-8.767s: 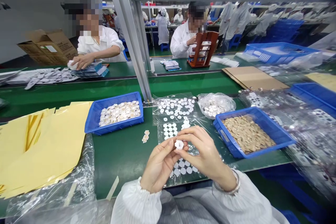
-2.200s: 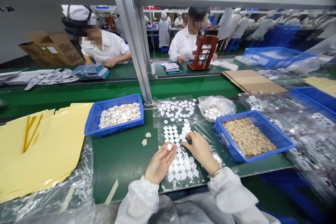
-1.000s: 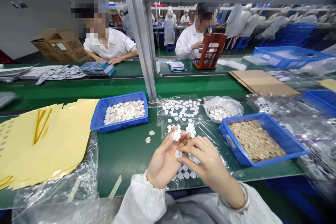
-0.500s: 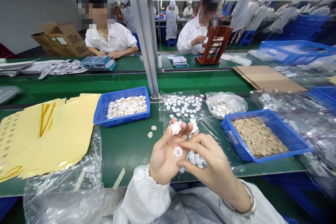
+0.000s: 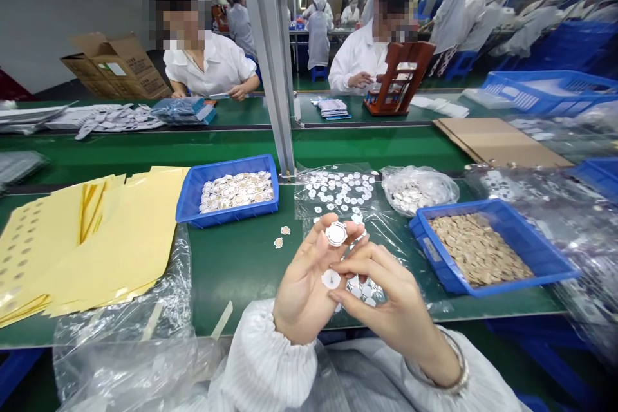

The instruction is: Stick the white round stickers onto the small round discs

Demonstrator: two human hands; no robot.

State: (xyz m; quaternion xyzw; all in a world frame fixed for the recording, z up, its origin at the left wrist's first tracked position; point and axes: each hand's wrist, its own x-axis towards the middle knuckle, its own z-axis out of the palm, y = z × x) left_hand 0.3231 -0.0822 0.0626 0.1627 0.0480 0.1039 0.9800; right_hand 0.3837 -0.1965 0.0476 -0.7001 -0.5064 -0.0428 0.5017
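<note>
My left hand (image 5: pixel 304 293) is palm up, with its thumb and fingers closed on a white round piece with notched edges (image 5: pixel 337 234). My right hand (image 5: pixel 391 290) reaches in from the right, with thumb and fingertips closed at the edge of a thin white disc (image 5: pixel 331 279) over the left palm. That disc has a small dark mark near its middle. Beneath and behind the hands, white discs (image 5: pixel 364 288) lie on clear plastic sheet. Two small tan-and-white notched pieces (image 5: pixel 279 243) lie on the green table left of my hands.
A blue tray (image 5: pixel 226 215) of white-edged pieces stands at left, another blue tray (image 5: pixel 512 286) of tan discs at right. Yellow sheets (image 5: pixel 130 232) cover the left side. A plastic bag (image 5: pixel 420 190) holds pale pieces. A metal post (image 5: pixel 270 64) rises ahead; co-workers sit across.
The notched piece in my left hand has turned and shifted slightly right as thumb and fingers close around it. My right fingertips have closed in on the thin disc. The view has shifted slightly.
</note>
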